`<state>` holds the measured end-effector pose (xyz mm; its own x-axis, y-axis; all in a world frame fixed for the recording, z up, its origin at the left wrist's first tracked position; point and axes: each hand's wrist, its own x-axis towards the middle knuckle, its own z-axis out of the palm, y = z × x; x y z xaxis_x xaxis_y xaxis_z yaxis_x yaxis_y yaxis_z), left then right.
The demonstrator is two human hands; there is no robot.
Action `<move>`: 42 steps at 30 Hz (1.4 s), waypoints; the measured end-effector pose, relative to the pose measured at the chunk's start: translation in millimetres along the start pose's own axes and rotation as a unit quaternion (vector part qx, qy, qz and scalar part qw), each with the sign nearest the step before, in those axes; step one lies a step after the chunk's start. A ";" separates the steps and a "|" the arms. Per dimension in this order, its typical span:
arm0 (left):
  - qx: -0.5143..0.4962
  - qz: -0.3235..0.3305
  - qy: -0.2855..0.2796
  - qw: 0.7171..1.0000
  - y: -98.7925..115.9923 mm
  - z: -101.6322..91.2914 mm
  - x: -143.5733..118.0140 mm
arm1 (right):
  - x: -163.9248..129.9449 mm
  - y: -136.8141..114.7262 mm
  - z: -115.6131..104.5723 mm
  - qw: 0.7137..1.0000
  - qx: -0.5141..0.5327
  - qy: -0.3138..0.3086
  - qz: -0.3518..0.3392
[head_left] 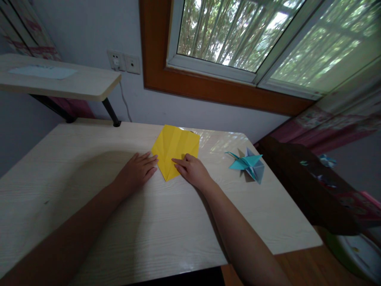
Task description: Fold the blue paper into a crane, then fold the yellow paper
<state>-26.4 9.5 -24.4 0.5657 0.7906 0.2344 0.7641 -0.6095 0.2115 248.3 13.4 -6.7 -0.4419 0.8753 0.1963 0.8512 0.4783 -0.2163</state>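
Observation:
A yellow sheet of origami paper (175, 143) with creases and folded edges lies flat on the pale wooden table (166, 222). Its lower end narrows to a point towards me. My left hand (137, 169) rests with outstretched fingers at the paper's left edge, fingertips touching it. On the paper's lower right part, my right hand (192, 169) presses down with its index finger extended and its other fingers curled. To the right stands a folded blue paper crane (248, 163), apart from both hands.
A raised shelf (89, 85) on black legs bears a white sheet (43, 71) at the left. Behind the table are the wall, a socket (116, 60) with a cable, and a window (232, 35). A dark wooden piece of furniture (297, 178) stands beyond the right edge.

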 end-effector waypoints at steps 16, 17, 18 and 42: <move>0.071 -0.096 0.053 0.991 2.9 0.5 3.2 | -0.5 3.2 1.9 1.000 0.004 0.004 -0.014; 0.067 -0.092 0.062 0.991 1.8 0.6 3.2 | -0.5 3.2 1.9 1.000 0.004 0.003 -0.015; 0.061 -0.087 0.075 0.991 0.2 0.1 3.3 | -0.4 3.1 1.9 1.000 0.005 0.002 -0.018; -0.051 0.186 0.021 0.981 7.0 -8.9 -0.3 | -0.8 0.3 0.4 0.986 0.118 0.087 -0.078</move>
<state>-24.1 4.5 -14.5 0.7845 0.5104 0.3522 0.4712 -0.8599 0.1963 248.7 12.9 -7.3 -0.4898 0.7738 0.4017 0.6780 0.6278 -0.3825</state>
